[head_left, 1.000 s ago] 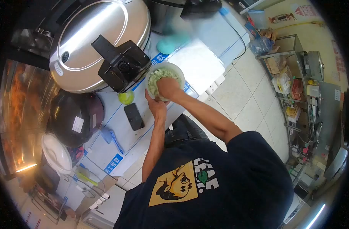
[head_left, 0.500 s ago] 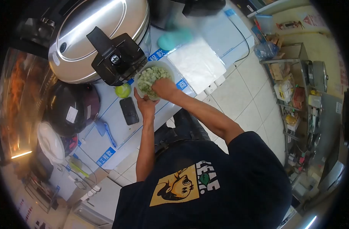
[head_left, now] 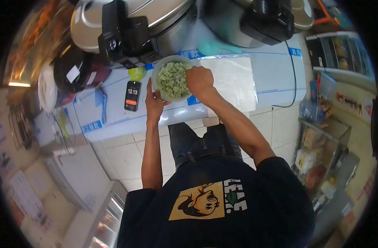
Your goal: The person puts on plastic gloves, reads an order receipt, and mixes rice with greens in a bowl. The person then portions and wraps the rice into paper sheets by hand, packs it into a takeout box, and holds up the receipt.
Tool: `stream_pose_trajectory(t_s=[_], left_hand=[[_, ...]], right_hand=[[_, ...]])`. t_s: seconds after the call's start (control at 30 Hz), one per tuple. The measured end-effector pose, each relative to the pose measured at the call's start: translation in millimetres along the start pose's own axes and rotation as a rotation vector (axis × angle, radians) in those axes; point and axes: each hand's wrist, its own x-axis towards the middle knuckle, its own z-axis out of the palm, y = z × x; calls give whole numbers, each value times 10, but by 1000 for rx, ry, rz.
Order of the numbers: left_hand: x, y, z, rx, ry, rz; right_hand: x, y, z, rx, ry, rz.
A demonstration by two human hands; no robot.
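A pale bowl (head_left: pixel 154 78) filled with a finely chopped green and white food mix (head_left: pixel 172 79) sits at the table's near side. My left hand (head_left: pixel 155 100) grips its lower left side, thumb along the outer wall and the other fingers partly hidden by the bowl. Over the right rim my right hand (head_left: pixel 200 84) is closed like a fist; whatever it may hold is hidden. To the left of the bowl lies a black phone (head_left: pixel 132 96) with a lit screen, and a yellow-green round object (head_left: pixel 137 73) stands behind it.
Large lidded cookers (head_left: pixel 172 39) line the back. A clear plastic sheet with white paper (head_left: pixel 228 80) lies right of the bowl. A teal cloth-like item (head_left: pixel 211 48) is behind it. At left are a blue-handled tool (head_left: pixel 103 105) and a dark rice cooker (head_left: pixel 75 73).
The view has tilted and shifted. My right hand has moved from over the food to the bowl's right rim. The phone's screen, dark before, is now lit. My left hand stays on the bowl.
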Motion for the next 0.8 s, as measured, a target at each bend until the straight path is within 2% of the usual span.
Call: stream_pose_trajectory(t_s=[0.1,0.17,0.2,0.3,0.37,0.4,0.43,0.5,0.53,0.57,0.6,0.63,0.67,0.73,0.8], left_hand=[[-28,-10,108,36,139,-7],[-63,-22,114,-2,201,31],[-67,-7,98,14,194,5],[-24,89,114,-19,159,-35],[-12,-8,101,-47,98,-52],[59,-186,34,364,188,36],[133,-224,14,773,288,133],[-192,446,166,753,536,313],[-262,581,218,707,514,335],[-335,722,227,661,511,367],[-378,688,215,691,416,358],[-446,716,326,656,431,404],[-454,694,393,633,371,376],[-600,935,552,525,255,289],[-655,1007,585,581,274,336]], right_hand=[[245,24,93,-125,31,-213],[271,50,-95,-138,-27,-218],[296,47,-169,-141,-81,-179],[393,-32,-35,-152,-50,-204],[331,-196,250,-261,-45,-293],[264,-227,348,-311,7,-355],[129,-217,193,-318,27,-338],[-77,-106,-269,-136,147,-196],[17,228,-317,-23,4,-292],[-2,480,-448,218,108,-54],[65,772,-329,163,153,90],[199,1060,5,127,346,84],[417,1273,351,76,343,181],[792,1574,814,88,278,195],[878,1643,960,-50,429,75]])
